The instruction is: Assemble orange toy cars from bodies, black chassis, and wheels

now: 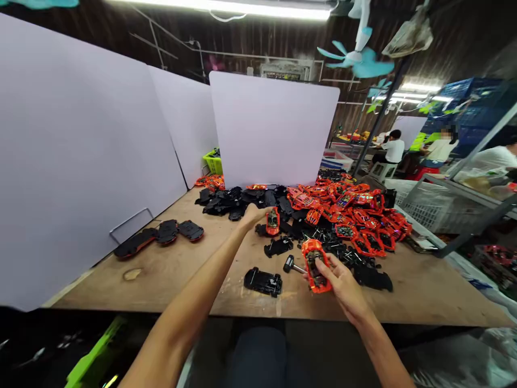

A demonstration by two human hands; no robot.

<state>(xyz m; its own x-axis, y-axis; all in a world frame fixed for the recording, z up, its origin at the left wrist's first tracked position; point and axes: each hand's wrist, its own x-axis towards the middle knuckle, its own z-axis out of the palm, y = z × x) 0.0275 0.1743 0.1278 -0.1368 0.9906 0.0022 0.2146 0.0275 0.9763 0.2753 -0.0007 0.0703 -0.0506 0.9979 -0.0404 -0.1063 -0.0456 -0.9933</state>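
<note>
Dim workshop with dark plank walls [242, 48], lit by a bright fluorescent tube [242, 8] overhead. White partition boards [274, 129] upright along the left and far edges of a plywood worktable [424, 291]. Teal ceiling fan [357, 59] upper right, blue crates [468, 108] stacked beyond.

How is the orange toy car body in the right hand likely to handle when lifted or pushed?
The orange car body looks like a hollow moulded shell, its dark inside showing, so probably stiff and light; the right hand alone holds it. Its glossy surface may be slippery. Pushed on the table, it would likely slide, not roll.
</note>
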